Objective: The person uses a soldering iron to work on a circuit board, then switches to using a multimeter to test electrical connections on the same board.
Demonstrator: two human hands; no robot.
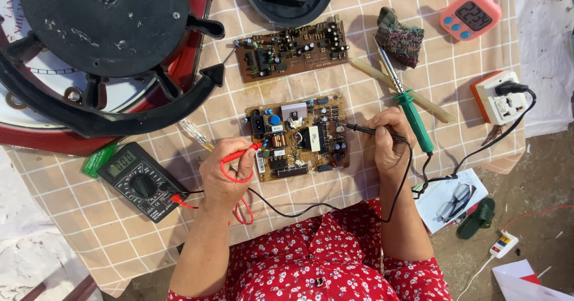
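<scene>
Head view: the left hand (226, 172) grips a red probe (242, 154), fingers closed around its handle, the tip touching the left edge of a tan circuit board (297, 137) that lies flat at the centre of the checked worktop (89, 229). The right hand (390, 139) pinches a black probe (365, 129), fingers narrow on its shaft, the tip resting on the board's right edge. The two hands sit at 9 and 3 o'clock of the board.

A black multimeter (141, 181) lies at 8 o'clock from the board, just beside the left wrist; red and black leads run from it to the probes. A second, browner circuit board (293, 50) lies at 12 o'clock, apart from the first. A green-handled soldering iron (406, 107) lies at 2 o'clock, its handle just beside the right hand. Beyond it, a folded cloth (399, 37) and a pink timer (470, 15) sit near the worktop's far edge, and a white socket block (501, 98) with a black plug lies at 3 o'clock. A large round black-and-red appliance base (101, 50) fills the 10 o'clock corner.
</scene>
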